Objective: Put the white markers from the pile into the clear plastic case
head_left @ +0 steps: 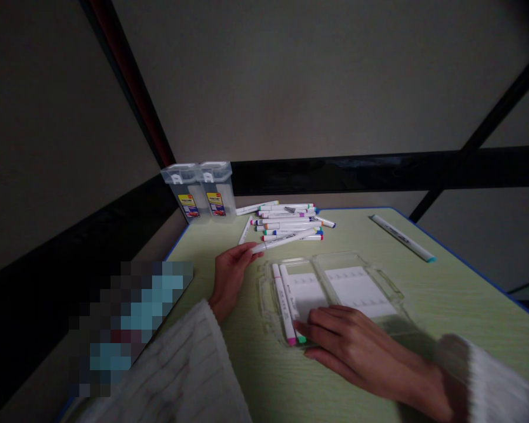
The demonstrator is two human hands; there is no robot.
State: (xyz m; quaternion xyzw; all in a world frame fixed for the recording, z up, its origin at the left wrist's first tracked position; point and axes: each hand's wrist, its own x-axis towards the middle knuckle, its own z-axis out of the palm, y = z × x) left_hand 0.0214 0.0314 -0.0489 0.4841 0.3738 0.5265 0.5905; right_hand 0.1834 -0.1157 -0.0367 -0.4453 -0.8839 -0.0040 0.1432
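My left hand (230, 275) pinches one end of a white marker (284, 240), holding it just in front of the marker pile, with its yellowish far end pointing right. An opened clear plastic case (316, 276) lies flat below it, with white slotted inserts in both halves. Side by side in its left half lie a pink-ended marker (283, 305) and a green-ended marker (293, 305). Over the case's front edge rests my right hand (352, 343), fingers extended and thumb apart. Its index fingertip touches or nearly touches the green-ended marker; the palm is hidden.
Behind the case lies a loose pile of white markers (291, 224) with coloured ends. Two clear lidded containers (203, 194) stand at the back left. A long teal-ended white pen (403, 238) lies at the right of the table (445, 299). A blurred-out object (136, 323) is at the left edge.
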